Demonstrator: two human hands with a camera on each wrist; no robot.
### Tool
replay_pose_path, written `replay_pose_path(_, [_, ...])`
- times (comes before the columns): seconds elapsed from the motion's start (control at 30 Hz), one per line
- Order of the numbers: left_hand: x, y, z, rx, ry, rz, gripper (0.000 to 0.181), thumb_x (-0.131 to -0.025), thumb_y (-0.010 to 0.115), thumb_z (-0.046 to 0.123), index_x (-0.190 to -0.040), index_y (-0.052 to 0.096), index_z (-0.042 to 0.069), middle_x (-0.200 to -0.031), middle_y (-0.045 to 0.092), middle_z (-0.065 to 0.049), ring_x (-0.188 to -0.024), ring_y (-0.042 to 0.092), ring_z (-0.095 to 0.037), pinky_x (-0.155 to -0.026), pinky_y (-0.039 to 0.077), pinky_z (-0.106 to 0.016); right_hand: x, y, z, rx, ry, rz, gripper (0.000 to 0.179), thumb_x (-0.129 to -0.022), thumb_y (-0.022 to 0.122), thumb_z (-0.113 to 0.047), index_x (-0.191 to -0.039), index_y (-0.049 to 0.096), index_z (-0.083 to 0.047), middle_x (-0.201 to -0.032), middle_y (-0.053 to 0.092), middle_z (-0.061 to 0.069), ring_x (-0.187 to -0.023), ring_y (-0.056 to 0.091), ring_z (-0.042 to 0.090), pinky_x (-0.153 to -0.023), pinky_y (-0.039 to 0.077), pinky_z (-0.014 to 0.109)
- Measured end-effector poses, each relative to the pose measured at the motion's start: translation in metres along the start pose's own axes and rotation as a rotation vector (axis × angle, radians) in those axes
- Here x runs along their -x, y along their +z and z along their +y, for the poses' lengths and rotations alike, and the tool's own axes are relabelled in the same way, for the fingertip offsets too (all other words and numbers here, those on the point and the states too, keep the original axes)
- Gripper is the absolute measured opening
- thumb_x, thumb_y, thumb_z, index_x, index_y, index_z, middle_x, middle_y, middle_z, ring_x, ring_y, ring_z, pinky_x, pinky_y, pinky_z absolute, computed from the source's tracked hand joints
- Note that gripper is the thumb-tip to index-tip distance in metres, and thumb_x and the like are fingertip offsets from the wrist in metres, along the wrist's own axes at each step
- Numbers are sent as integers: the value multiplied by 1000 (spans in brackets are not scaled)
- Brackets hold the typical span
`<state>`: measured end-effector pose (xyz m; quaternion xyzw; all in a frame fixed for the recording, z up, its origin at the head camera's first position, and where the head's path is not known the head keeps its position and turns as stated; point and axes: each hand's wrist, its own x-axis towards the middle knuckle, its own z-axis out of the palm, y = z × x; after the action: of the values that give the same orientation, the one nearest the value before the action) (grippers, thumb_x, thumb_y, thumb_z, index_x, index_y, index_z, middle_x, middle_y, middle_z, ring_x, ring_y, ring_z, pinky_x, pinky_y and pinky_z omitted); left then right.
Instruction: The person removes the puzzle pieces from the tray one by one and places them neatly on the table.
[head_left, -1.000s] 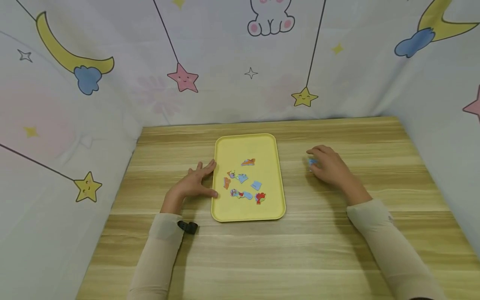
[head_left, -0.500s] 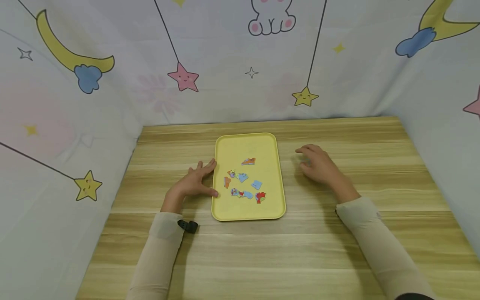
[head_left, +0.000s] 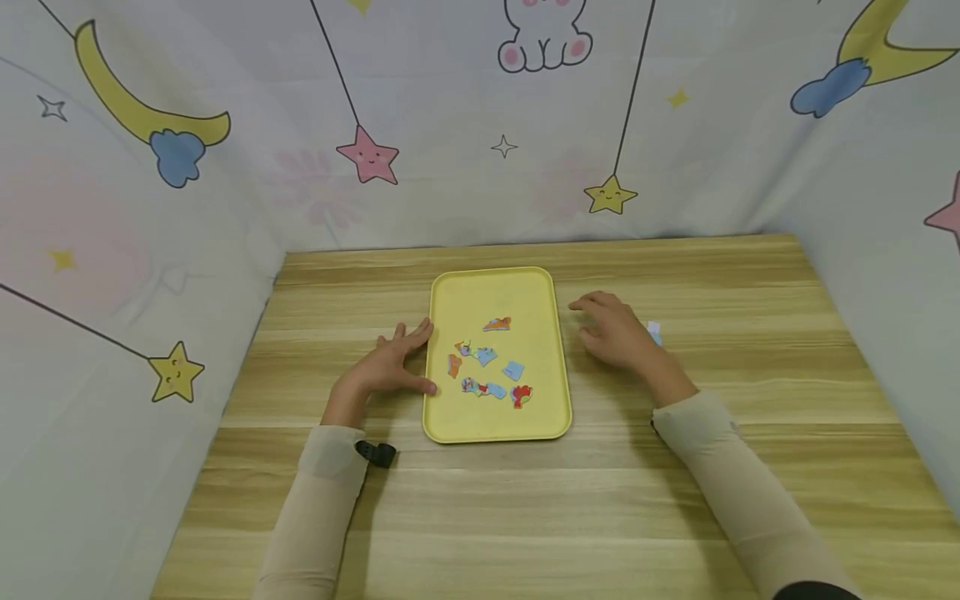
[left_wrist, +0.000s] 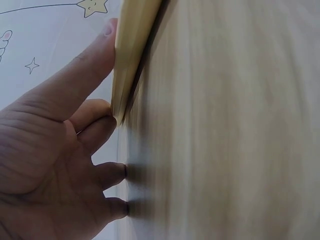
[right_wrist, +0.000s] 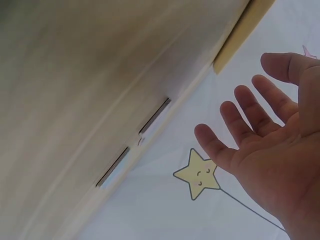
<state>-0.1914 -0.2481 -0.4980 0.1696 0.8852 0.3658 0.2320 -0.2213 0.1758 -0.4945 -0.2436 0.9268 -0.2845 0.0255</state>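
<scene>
My left hand (head_left: 384, 367) spreads against the left rim of a yellow tray (head_left: 491, 292); in the left wrist view the thumb touches the tray's side (left_wrist: 131, 55), and two fingertips reach the table. On the tray lie several puzzle pieces: an orange one (head_left: 497, 324) farther back, a light blue one (head_left: 513, 370) and a red one (head_left: 521, 396) nearer. To the tray's right, my right hand (head_left: 617, 332) hovers over the table with relaxed fingers, holding nothing. A light blue and white flat piece (head_left: 654, 331) shows just beyond its wrist, partly hidden.
The wooden table (head_left: 525, 517) is bounded by a white printed cloth (head_left: 450, 200) at the back and sides. In the right wrist view, thin flat pieces (right_wrist: 156, 117) are seen edge-on on the table. A black band (head_left: 375, 454) is at the left wrist.
My right hand has moved left toward the tray, uncovering the light blue and white piece that was under it. The left hand, tray and pieces on the tray have stayed put.
</scene>
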Motion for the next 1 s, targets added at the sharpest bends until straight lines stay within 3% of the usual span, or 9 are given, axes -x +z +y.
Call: replay_pose_path(1.0, [1,0,1,2,-4,4,117,-80,95,30,-167,22,4,-176,11,-11,-158,-12,-48,-120,-15,-71,-29,29,-30,7,-62,-68,44,-100,71,-18,-139,65,0,-141,60,21,-134,52,40,-110,42,63])
